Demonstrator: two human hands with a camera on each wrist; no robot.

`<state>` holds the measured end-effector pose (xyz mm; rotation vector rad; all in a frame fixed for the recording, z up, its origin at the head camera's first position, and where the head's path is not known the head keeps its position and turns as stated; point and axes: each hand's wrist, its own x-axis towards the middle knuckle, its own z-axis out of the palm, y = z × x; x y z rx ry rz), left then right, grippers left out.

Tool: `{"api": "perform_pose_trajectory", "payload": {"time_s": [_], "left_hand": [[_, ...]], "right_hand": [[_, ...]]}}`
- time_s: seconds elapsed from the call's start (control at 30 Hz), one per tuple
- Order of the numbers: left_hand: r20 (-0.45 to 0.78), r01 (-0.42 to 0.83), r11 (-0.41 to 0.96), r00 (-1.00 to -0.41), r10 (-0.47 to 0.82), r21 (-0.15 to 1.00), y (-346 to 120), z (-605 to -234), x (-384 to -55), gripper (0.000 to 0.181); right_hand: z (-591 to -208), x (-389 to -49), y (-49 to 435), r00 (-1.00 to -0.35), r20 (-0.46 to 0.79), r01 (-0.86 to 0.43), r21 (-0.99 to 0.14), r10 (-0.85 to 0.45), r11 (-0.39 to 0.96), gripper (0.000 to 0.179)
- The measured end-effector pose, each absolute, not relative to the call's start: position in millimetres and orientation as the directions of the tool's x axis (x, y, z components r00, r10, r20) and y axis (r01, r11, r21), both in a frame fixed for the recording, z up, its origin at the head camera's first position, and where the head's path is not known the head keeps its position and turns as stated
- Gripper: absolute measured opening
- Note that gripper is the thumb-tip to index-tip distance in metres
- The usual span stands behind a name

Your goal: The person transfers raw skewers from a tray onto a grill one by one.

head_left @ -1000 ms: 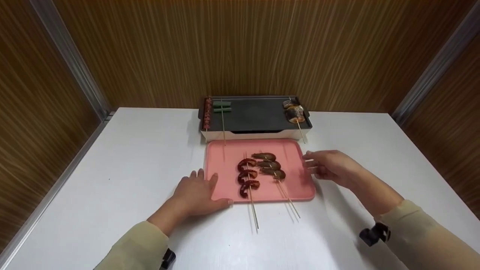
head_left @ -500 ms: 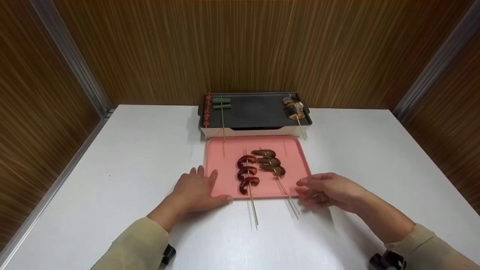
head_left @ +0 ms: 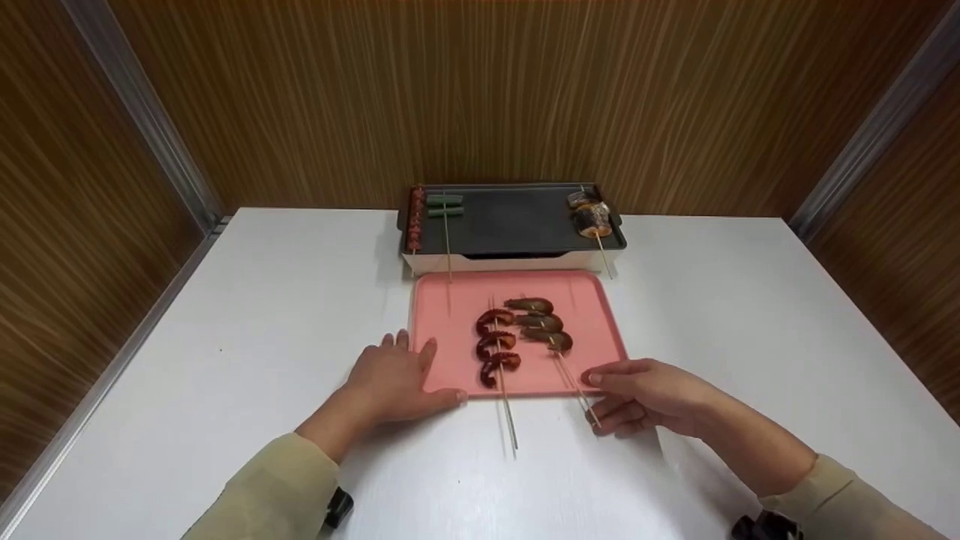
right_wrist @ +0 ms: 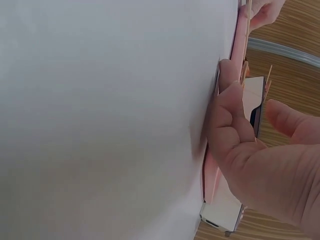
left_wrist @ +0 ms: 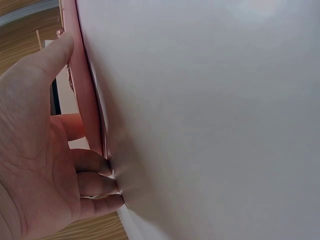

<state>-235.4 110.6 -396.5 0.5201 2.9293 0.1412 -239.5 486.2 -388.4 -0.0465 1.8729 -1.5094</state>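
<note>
A pink tray [head_left: 450, 300] lies on the white table. On it are a skewer of dark red, curled octopus-tentacle pieces [head_left: 496, 341] and a skewer of brown-grey shrimp [head_left: 541, 321], their sticks jutting over the near rim. My left hand [head_left: 391, 382] rests at the tray's near-left corner with its fingers spread, thumb and index over the rim. In the left wrist view, its other fingertips touch the table beside the tray [left_wrist: 85, 100]. My right hand [head_left: 652, 397] is at the shrimp skewer's stick end, fingertips beneath the stick and thumb held apart from them, as the right wrist view shows.
Behind the tray stands a grill [head_left: 517, 217] with a dark plate and pale base. It bears a skewer of small red pieces [head_left: 415, 221], one of green pieces [head_left: 445, 205] and one of fish chunks [head_left: 592, 220]. Wood-patterned panels [head_left: 510, 90] enclose the table's back and sides.
My right hand has moved from the tray's right edge toward the near-right corner, then left to the shrimp skewer's stick. The left hand keeps its place on the tray.
</note>
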Motion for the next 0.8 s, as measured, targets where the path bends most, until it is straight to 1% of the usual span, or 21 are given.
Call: {"api": "perform_pose_trajectory", "payload": {"time_s": [0.17,0.3,0.6,0.8], "left_hand": [[-0.142,0.329,0.935,-0.927,0.346,0.132,110.5,-396.4,-235.1,0.101],[-0.133,0.331,0.934,-0.928,0.348,0.135,111.2,-395.6,-234.4,0.1],[-0.129,0.322,0.938,-0.932,0.338,0.13,111.1,-397.1,-235.8,0.102],[-0.118,0.328,0.937,-0.932,0.342,0.121,110.7,-398.8,-236.5,0.101]], "right_hand": [[-392.4,-240.2,481.8,-0.737,-0.49,0.404,-0.872,-0.465,0.277,0.056],[-393.6,-239.9,479.2,-0.734,-0.492,0.416,-0.87,-0.468,0.263,0.053],[-395.0,-240.9,473.3,-0.734,-0.51,0.437,-0.86,-0.448,0.262,0.044],[-395.9,-240.8,472.6,-0.729,-0.513,0.445,-0.858,-0.454,0.256,0.045]]}}
